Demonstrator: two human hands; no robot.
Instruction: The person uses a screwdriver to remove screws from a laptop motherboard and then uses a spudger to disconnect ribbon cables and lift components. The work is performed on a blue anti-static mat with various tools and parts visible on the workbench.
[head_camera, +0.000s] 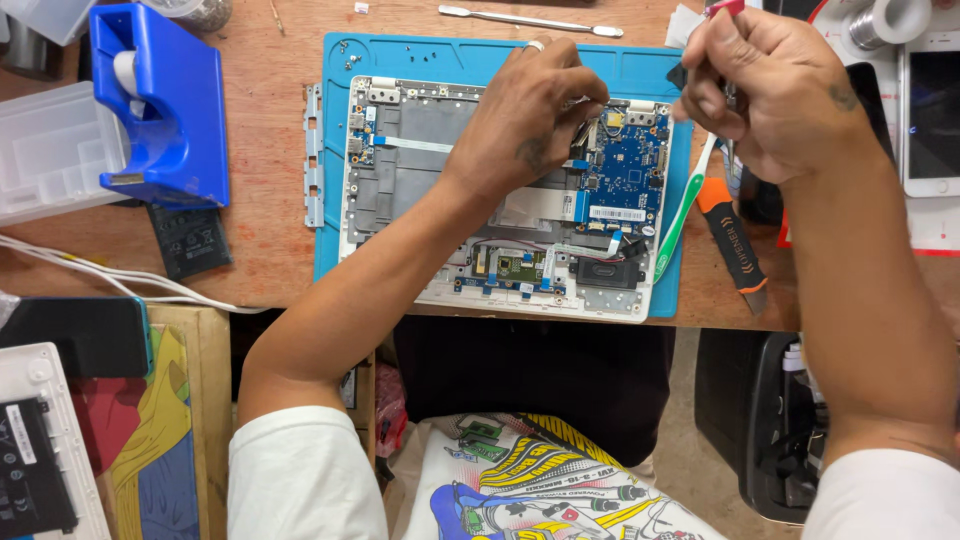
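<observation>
The opened laptop (500, 190) lies on a blue work mat (440, 55) in the middle of the wooden desk (270, 200), its inner parts showing. The left hand (525, 120) rests on it near the upper hinge edge, fingers curled down together beside the blue circuit board (625, 170). The right hand (775, 85) is above the mat's right edge, fingers pinching a thin tool with a red top (727, 8). A green and white toothbrush (682, 215) and an orange-handled tool (733, 240) lie just under it. A blue tape dispenser (165, 100) stands well to the left.
</observation>
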